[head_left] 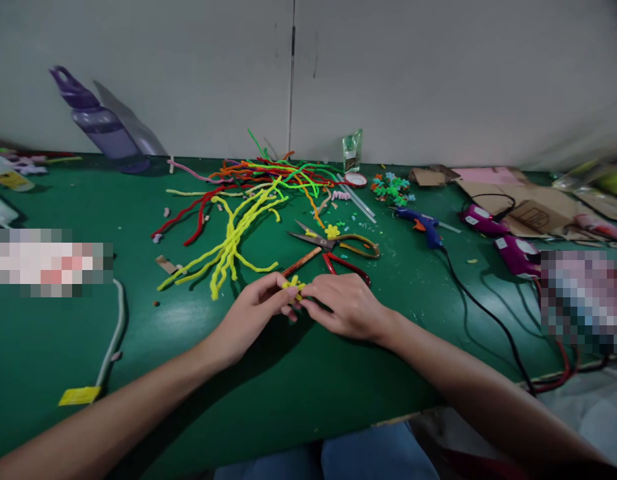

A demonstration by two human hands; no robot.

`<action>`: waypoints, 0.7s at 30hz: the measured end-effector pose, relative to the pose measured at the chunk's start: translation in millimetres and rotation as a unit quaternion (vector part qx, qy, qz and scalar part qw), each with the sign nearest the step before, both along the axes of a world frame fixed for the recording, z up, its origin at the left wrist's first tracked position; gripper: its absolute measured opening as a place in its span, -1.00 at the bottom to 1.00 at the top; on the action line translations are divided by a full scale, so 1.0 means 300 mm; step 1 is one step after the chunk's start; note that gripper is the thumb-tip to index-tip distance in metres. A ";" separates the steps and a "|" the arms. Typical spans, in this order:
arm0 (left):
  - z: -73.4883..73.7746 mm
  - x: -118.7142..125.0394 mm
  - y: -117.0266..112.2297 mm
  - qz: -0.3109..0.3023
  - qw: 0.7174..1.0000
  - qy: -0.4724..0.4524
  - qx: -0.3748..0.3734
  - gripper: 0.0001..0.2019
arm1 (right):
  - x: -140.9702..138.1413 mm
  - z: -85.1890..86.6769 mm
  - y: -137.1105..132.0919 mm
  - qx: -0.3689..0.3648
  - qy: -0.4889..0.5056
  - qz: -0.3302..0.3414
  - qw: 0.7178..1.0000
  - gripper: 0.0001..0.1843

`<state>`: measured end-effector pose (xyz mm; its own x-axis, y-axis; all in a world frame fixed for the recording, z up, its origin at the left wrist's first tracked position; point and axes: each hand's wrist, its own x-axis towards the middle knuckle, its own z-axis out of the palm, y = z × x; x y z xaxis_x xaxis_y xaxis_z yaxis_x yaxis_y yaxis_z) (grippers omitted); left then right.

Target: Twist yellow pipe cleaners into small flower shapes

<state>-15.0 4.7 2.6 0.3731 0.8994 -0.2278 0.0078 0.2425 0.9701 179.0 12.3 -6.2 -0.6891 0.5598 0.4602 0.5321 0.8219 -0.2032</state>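
Over the green table (268, 393), my left hand (256, 307) pinches a small yellow pipe-cleaner flower (294, 287) between thumb and fingers. Facing it from the right, my right hand (346, 303) has its fingertips closed on the same flower, partly hiding it. Just beyond the hands lie scissors (331, 242) with blades apart. A finished-looking yellow flower (332, 231) rests at the scissors' blades. A red-handled tool (348, 267) sits partly behind my right hand. Several yellow pipe cleaners (241, 230) are spread to the left of the scissors.
Red, orange and green pipe cleaners (268, 172) pile up near the wall. A purple water bottle (106, 127) stands back left. To the right are a blue glue gun (421, 223) with a black cord, a multicoloured fuzzy cluster (392, 190) and cardboard (538, 213). A grey cable (117, 320) lies left.
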 end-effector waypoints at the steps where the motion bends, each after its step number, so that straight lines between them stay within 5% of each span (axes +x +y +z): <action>1: 0.000 0.000 0.000 -0.001 1.000 0.001 0.001 -0.81 | 0.002 0.000 0.000 0.002 -0.005 0.001 1.000 -0.72; 7: 0.018 0.001 0.003 -0.036 0.999 0.022 0.009 -0.79 | 0.012 0.003 0.002 -0.021 0.017 -0.005 1.000 -0.76; 15: 0.010 0.001 -0.008 -0.052 0.995 0.056 0.071 -0.76 | -0.024 0.035 -0.003 -0.281 0.103 -0.014 0.954 -0.69; 21: 0.003 -0.001 -0.010 -0.066 0.990 0.079 0.098 -0.76 | -0.032 0.011 -0.009 -0.267 0.096 -0.004 0.959 -0.73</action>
<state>-15.4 1.9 3.7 0.4633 0.8782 -0.1189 0.1813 0.0374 0.9827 169.3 9.8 -3.0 -0.6150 0.7560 0.2240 0.4484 0.5690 -0.6893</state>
